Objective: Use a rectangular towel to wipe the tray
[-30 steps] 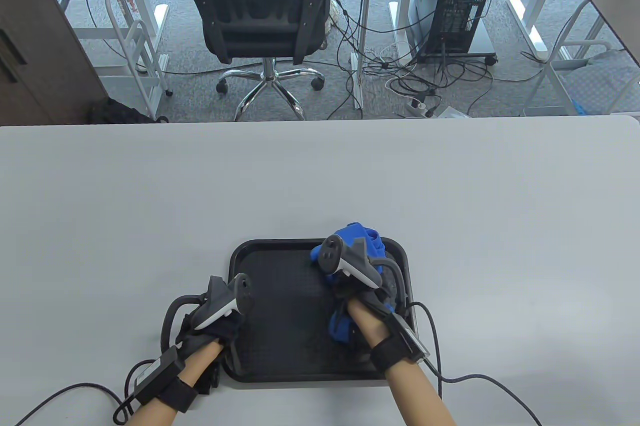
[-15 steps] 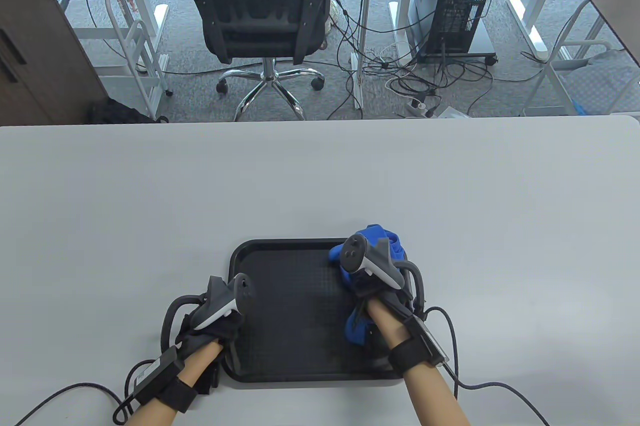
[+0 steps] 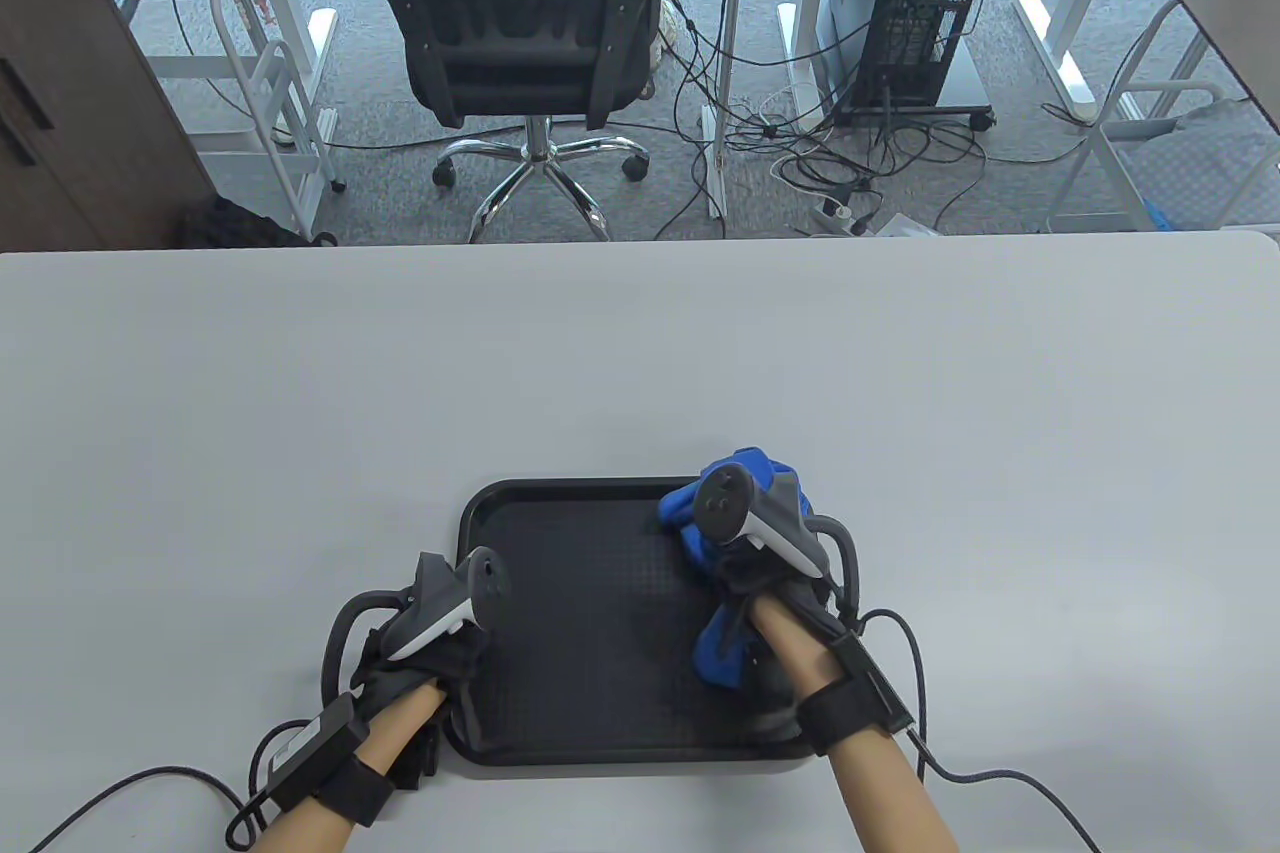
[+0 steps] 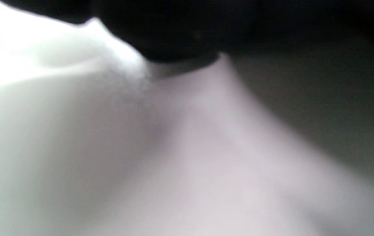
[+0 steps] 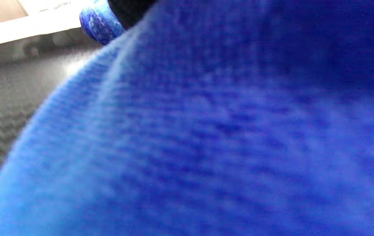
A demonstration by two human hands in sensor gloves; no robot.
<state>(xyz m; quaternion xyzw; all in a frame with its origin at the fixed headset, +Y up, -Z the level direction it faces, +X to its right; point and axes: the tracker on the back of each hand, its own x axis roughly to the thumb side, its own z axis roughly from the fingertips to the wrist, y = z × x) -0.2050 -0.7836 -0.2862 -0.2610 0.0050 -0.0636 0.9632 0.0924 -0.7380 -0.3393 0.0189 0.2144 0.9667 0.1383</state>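
Note:
A black rectangular tray lies on the grey table near its front edge. A bunched blue towel lies along the tray's right side under my right hand, which grips it and presses it on the tray. The towel fills the right wrist view, with a patch of textured tray floor at the left. My left hand rests on the tray's left rim and holds it. The left wrist view is blurred: a dark gloved shape over pale table.
The grey table stretches wide beyond the tray. Glove cables trail off the front edge on both sides. An office chair and a computer tower stand on the floor beyond the table.
My right hand has slid the blue towel rightward, from the tray's middle-right to its right edge. The left hand and the tray have stayed put.

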